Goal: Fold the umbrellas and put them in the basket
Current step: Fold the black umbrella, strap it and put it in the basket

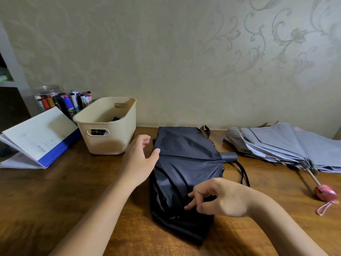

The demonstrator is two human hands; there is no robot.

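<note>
A dark navy umbrella [184, 163] lies collapsed and spread flat in the middle of the wooden table, its grey handle [229, 157] pointing right. My left hand [140, 159] hovers at its left edge with fingers relaxed, the thumb touching the fabric. My right hand [219, 198] pinches a fold of the navy fabric near the front. A grey-lilac umbrella [287, 146] with a pink handle [324, 193] lies half folded at the right. The cream basket [108, 126] stands at the back left with something dark inside.
An open blue-edged binder [36, 139] leans at the far left. Behind it stands a clear jar and several markers [64, 100]. The patterned wall runs along the table's [64, 191] back edge.
</note>
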